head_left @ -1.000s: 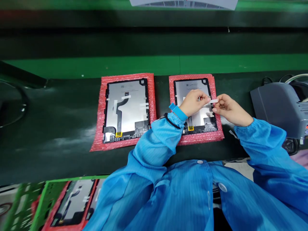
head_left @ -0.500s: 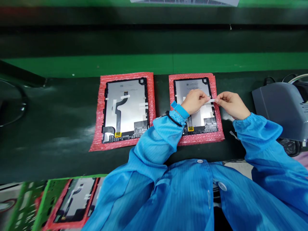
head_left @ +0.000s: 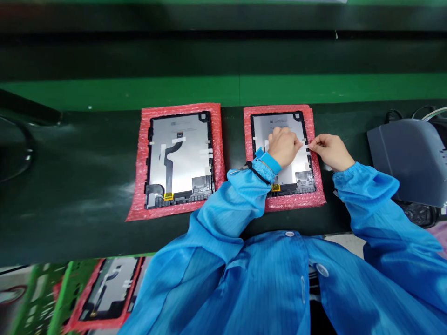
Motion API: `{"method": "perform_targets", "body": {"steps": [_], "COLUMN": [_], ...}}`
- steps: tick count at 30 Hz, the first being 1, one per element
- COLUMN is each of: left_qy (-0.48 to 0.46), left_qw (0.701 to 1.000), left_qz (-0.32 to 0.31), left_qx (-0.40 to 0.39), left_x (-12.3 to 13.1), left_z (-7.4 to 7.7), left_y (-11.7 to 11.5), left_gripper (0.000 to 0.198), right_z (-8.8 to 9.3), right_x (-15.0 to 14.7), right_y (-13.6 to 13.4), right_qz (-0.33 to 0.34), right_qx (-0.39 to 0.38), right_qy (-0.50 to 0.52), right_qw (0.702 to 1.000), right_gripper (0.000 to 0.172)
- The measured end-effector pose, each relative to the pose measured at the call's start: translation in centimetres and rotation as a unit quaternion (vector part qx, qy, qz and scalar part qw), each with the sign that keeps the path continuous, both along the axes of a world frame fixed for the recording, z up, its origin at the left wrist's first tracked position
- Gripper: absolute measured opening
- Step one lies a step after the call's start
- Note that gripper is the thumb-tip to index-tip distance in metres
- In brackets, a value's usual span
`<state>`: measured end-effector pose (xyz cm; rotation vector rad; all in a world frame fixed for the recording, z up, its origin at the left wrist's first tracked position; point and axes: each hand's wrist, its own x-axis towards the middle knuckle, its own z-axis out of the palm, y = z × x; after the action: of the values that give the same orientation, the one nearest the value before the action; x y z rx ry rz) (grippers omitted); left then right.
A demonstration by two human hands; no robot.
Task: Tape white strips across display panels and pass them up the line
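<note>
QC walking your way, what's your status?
Left hand on tablet display panel; right hand pinching white tape strip at panel edge; panel lying on pink bubble wrap.

Bright, even overhead light fills the view, with soft pale glare smeared across the dark table [head_left: 80,197] and a cool sheen on the silver display panel [head_left: 291,174]. Shadows are faint, only a slight dimness beneath the blue sleeve [head_left: 237,200]. Wide-angle bending curves the straight edges toward the sides of the frame, and the green crate [head_left: 42,298] at lower left looks soft and smeared, while the centre stays sharp.
</note>
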<state>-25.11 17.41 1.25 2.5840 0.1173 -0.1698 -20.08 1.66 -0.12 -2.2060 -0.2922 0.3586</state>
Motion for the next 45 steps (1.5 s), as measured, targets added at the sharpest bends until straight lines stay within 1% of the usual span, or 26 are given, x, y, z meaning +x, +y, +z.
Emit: {"method": "perform_targets", "body": {"steps": [10, 17, 19, 21, 23, 24, 26, 28, 29, 30, 32, 34, 35, 37, 39, 40, 42, 44, 45], "left_qy": [-0.006, -0.017, -0.016, -0.017, -0.029, -0.041, -0.078, -0.117, -0.126, -0.118, -0.055, 0.008, 0.014, -0.018, -0.057, -0.067, -0.08, -0.092, -0.097], "left_qw": [1.0, 1.0, 1.0, 0.999, 0.999, 0.998, 0.993, 0.984, 0.979, 0.977, 0.976, 0.979, 0.981, 0.985, 0.985, 0.984, 0.981, 0.977, 0.975], "left_qz": [-0.007, -0.009, 0.003, 0.021, 0.039, 0.05, 0.082, 0.122, 0.143, 0.162, 0.186, 0.185, 0.178, 0.165, 0.163, 0.166, 0.178, 0.192, 0.2], "left_qx": [0.009, 0.018, 0.02, 0.017, 0.015, 0.017, 0.032, 0.055, 0.068, 0.08, 0.094, 0.082, 0.069, 0.042, 0.026, 0.022, 0.019, 0.016, 0.01], "left_x": [-0.2, -0.2, 0.0, 0.3, 0.1, -0.3, -1.6, -3.8, -5.0, -6.2, -8.2, -9.4, -9.7, -9.7, -9.4, -9.2, -9.2, -9.5, -9.9], "left_z": [-0.2, -0.4, -0.4, -0.4, -0.1, 0.1, 0.4, 0.5, 0.4, 0.1, -0.7, -1.9, -2.4, -3.2, -3.5, -3.5, -2.9, -1.9, -1.1], "left_y": [-0.1, -0.3, -0.6, -0.5, 0.1, 0.7, 2.5, 4.7, 5.6, 6.4, 7.3, 7.5, 7.4, 6.9, 6.3, 6.0, 5.5, 5.5, 5.8], "left_gripper": [0.021, 0.019, 0.018, 0.016, 0.016, 0.019, 0.025, 0.026, 0.026, 0.027, 0.03, 0.029, 0.027, 0.021, 0.017, 0.016, 0.015, 0.014, 0.014], "right_z": [-0.1, 0.3, 0.3, 0.4, 0.4, 0.5, 0.5, 0.5, 0.4, 0.3, 0.0, -0.4, -0.5, -0.7, -0.6, -0.4, 0.3, 1.4, 2.0], "right_x": [0.0, 0.4, 0.9, 1.3, 1.5, 1.5, 1.2, 0.8, 0.6, 0.4, 0.3, 0.3, 0.4, 0.4, 0.1, -0.1, -0.6, -1.0, -1.1], "right_y": [-0.1, 0.5, 0.5, 0.2, -0.3, -0.6, -1.3, -1.6, -1.7, -1.6, -1.2, -0.6, -0.3, 0.2, 0.5, 0.6, 0.7, 1.0, 1.5], "right_qz": [0.01, -0.024, -0.043, -0.058, -0.068, -0.073, -0.081, -0.08, -0.076, -0.07, -0.054, -0.042, -0.041, -0.062, -0.102, -0.117, -0.118, -0.083, -0.059], "right_qx": [-0.023, -0.067, -0.067, -0.063, -0.053, -0.042, -0.005, 0.029, 0.036, 0.037, 0.024, 0.016, 0.019, 0.049, 0.113, 0.152, 0.224, 0.275, 0.294], "right_qy": [-0.008, 0.037, 0.063, 0.083, 0.097, 0.103, 0.114, 0.119, 0.115, 0.107, 0.08, 0.053, 0.043, 0.032, 0.048, 0.074, 0.143, 0.193, 0.2], "right_qw": [1.0, 0.997, 0.995, 0.993, 0.992, 0.991, 0.99, 0.989, 0.99, 0.991, 0.995, 0.998, 0.998, 0.996, 0.987, 0.979, 0.957, 0.938, 0.933], "right_gripper": [0.01, 0.013, 0.019, 0.03, 0.038, 0.038, 0.032, 0.021, 0.019, 0.019, 0.02, 0.022, 0.023, 0.024, 0.025, 0.026, 0.031, 0.04, 0.045]}}
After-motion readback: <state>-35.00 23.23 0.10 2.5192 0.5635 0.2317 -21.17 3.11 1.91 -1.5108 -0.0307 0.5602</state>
